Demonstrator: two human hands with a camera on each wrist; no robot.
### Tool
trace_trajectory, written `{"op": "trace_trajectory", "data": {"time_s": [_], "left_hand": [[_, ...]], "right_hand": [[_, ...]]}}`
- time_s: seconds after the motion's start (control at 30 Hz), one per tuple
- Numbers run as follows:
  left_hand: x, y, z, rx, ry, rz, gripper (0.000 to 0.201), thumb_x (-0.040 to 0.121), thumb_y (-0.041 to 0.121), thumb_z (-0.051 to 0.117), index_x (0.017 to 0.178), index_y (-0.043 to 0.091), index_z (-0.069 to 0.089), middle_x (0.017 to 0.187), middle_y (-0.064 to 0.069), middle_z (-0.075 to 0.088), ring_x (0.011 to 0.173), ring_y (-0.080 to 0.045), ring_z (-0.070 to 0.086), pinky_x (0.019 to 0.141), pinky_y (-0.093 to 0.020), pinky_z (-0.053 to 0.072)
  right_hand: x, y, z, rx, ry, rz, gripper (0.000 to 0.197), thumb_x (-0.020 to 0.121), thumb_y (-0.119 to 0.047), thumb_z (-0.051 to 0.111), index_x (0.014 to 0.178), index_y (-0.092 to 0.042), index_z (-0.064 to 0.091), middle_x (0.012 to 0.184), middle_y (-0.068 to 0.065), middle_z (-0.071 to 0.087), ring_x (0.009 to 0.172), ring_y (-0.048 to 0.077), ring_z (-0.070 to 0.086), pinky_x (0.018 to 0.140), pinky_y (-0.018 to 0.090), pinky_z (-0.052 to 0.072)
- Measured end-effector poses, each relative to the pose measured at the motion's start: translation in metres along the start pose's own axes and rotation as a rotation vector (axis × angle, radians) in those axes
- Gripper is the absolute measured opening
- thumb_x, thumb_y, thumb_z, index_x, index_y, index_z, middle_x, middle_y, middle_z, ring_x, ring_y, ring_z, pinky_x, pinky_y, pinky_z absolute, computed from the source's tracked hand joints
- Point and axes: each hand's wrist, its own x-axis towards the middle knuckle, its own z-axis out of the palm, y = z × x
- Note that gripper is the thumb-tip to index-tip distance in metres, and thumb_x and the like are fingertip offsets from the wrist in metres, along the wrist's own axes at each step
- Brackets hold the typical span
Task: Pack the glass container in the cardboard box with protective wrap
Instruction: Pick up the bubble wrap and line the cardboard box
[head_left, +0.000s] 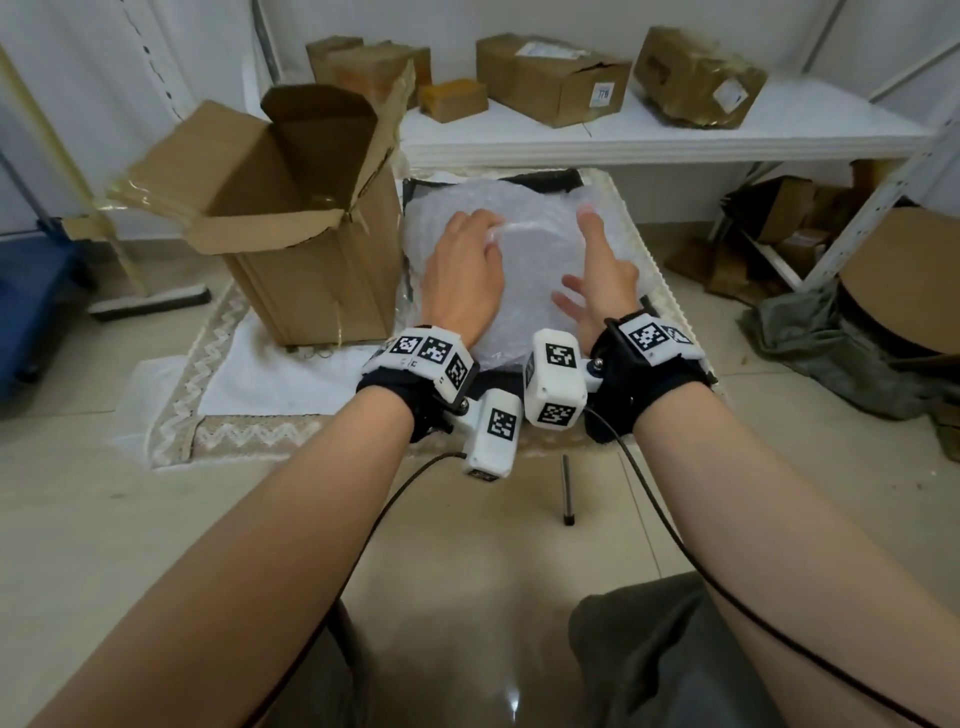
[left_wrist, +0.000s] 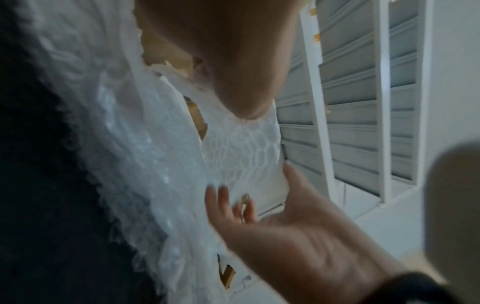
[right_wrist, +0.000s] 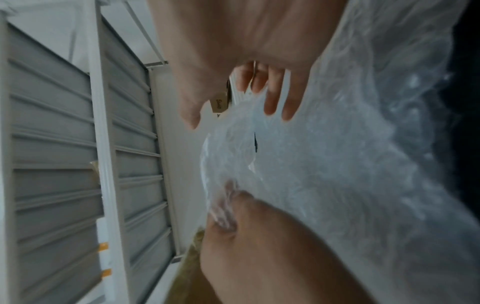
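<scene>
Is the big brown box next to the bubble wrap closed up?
No. In the head view the cardboard box stands left of the bubble wrap with its top flaps open.

Left hand (head_left: 464, 270) grips clear bubble wrap (head_left: 530, 291), open right hand (head_left: 597, 280) alongside; open brown cardboard box (head_left: 291, 218) at nine o'clock

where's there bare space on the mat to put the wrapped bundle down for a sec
The white cloth in front of the open cardboard box, left of the left hand, is bare. The bubble wrap and right hand crowd the dark tray. The white shelf behind has bare surface.
</scene>
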Motion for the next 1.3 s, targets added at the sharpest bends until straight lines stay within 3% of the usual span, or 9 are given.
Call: {"op": "trace_trajectory", "data": {"time_s": [0.1, 0.3, 0.4, 0.5, 0.6, 0.77, 0.93, 1.13, 1.3], "left_hand": [[-0.004, 0.013, 0.002, -0.079, -0.075, 0.087, 0.033, 0.094, 0.01, 0.048, 0.124, 0.015, 0.062, 0.107, -0.005, 0.057, 0.096, -0.021, 0.057, 0.084, -0.033, 0.046], [-0.015, 0.013, -0.01, -0.154, -0.386, 0.149, 0.02, 0.085, 0.044, 0.066, 0.096, 0.031, 0.076, 0.081, 0.003, 0.053, 0.074, -0.013, 0.054, 0.068, -0.025, 0.039], [-0.016, 0.008, -0.017, -0.269, -0.374, 0.011, 0.022, 0.083, 0.058, 0.064, 0.085, 0.037, 0.072, 0.1, 0.001, 0.056, 0.093, -0.012, 0.057, 0.086, -0.026, 0.045], [-0.007, -0.009, -0.022, -0.174, -0.252, -0.105, 0.044, 0.086, 0.054, 0.063, 0.123, 0.029, 0.06, 0.131, 0.0, 0.05, 0.124, -0.018, 0.049, 0.108, -0.039, 0.038], [-0.002, -0.019, -0.031, -0.19, -0.215, -0.264, 0.068, 0.086, 0.05, 0.066, 0.142, 0.02, 0.042, 0.145, -0.004, 0.044, 0.133, -0.021, 0.043, 0.11, -0.038, 0.036], [0.001, -0.015, -0.04, -0.435, -0.131, -0.376, 0.056, 0.082, 0.045, 0.074, 0.127, 0.018, 0.056, 0.123, 0.004, 0.064, 0.109, -0.011, 0.062, 0.088, -0.024, 0.047], [0.002, 0.003, -0.046, -0.682, -0.084, -0.388, 0.023, 0.085, 0.035, 0.074, 0.069, 0.022, 0.063, 0.061, 0.016, 0.069, 0.056, 0.006, 0.063, 0.058, -0.013, 0.049], [0.01, -0.003, -0.045, -0.811, -0.119, -0.414, 0.025, 0.084, 0.005, 0.071, 0.107, 0.009, 0.062, 0.108, -0.002, 0.074, 0.107, -0.014, 0.068, 0.1, -0.035, 0.05], [0.009, 0.001, -0.047, -0.896, -0.152, -0.404, 0.029, 0.086, 0.015, 0.073, 0.104, 0.011, 0.052, 0.101, -0.006, 0.075, 0.098, -0.01, 0.071, 0.085, -0.024, 0.051]], "right_hand": [[-0.009, -0.012, 0.002, 0.212, -0.11, -0.024, 0.057, 0.082, -0.039, 0.074, 0.121, -0.008, 0.046, 0.11, 0.006, 0.054, 0.101, 0.018, 0.063, 0.085, 0.031, 0.058], [-0.011, -0.023, -0.02, 0.201, 0.049, -0.073, 0.049, 0.088, 0.008, 0.054, 0.135, -0.006, 0.047, 0.098, 0.012, 0.057, 0.066, 0.015, 0.049, 0.037, 0.014, 0.041], [-0.011, -0.023, -0.035, 0.115, 0.048, -0.073, 0.054, 0.086, 0.015, 0.048, 0.132, -0.015, 0.051, 0.093, 0.006, 0.057, 0.07, 0.013, 0.054, 0.045, 0.016, 0.046], [-0.005, -0.022, -0.047, 0.039, -0.01, -0.063, 0.064, 0.08, 0.019, 0.039, 0.127, -0.019, 0.059, 0.093, 0.01, 0.059, 0.073, 0.016, 0.055, 0.064, 0.023, 0.05], [-0.001, -0.023, -0.053, -0.011, -0.003, -0.077, 0.067, 0.074, 0.022, 0.033, 0.112, -0.023, 0.064, 0.079, 0.007, 0.055, 0.064, 0.014, 0.05, 0.061, 0.023, 0.048], [0.0, -0.021, -0.056, -0.016, -0.087, -0.112, 0.073, 0.061, 0.023, 0.031, 0.094, -0.028, 0.071, 0.118, 0.014, 0.054, 0.066, 0.016, 0.054, 0.056, 0.025, 0.048], [-0.006, -0.026, -0.054, 0.098, -0.051, -0.163, 0.065, 0.074, 0.022, 0.046, 0.123, -0.02, 0.058, 0.128, 0.011, 0.057, 0.089, 0.021, 0.063, 0.083, 0.043, 0.056], [-0.002, -0.024, -0.062, 0.079, -0.034, -0.023, 0.048, 0.09, -0.017, 0.066, 0.133, -0.013, 0.045, 0.119, 0.012, 0.06, 0.085, 0.019, 0.065, 0.051, 0.025, 0.053], [0.0, -0.026, -0.066, 0.055, -0.054, -0.101, 0.057, 0.088, 0.005, 0.059, 0.132, -0.028, 0.045, 0.117, 0.011, 0.061, 0.085, 0.019, 0.067, 0.059, 0.029, 0.058]]}}
